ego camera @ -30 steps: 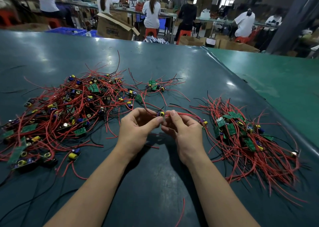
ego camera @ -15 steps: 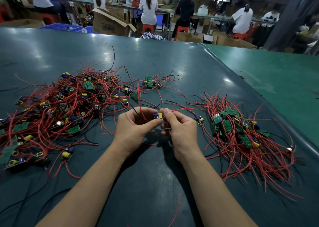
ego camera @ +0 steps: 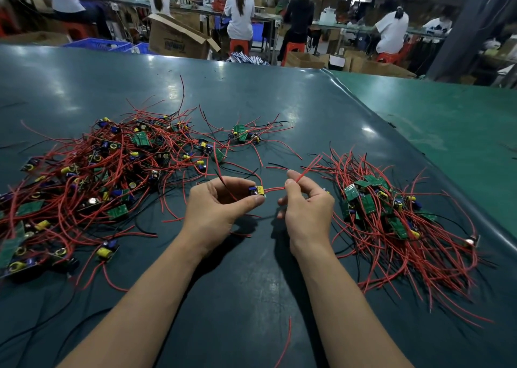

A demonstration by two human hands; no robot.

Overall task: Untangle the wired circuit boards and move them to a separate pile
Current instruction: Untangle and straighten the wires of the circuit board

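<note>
Left hand (ego camera: 221,205) pinches small circuit board (ego camera: 258,191) at fingertips, capacitors up. Its red wire (ego camera: 291,181) runs rightward, then up-right, pinched by right hand (ego camera: 306,204). Tangled pile (ego camera: 98,177) left of the left hand, sorted pile (ego camera: 391,213) right of the right hand.

One small circuit board (ego camera: 258,191), with a yellow and a blue part on it, is held up at the centre of the view; its red wire (ego camera: 303,171) runs out toward 2 o'clock. The tangled pile (ego camera: 95,177) of green boards and red wires lies at 9 o'clock. The sorted pile (ego camera: 391,216), its wires more parallel, lies at 3 o'clock.
</note>
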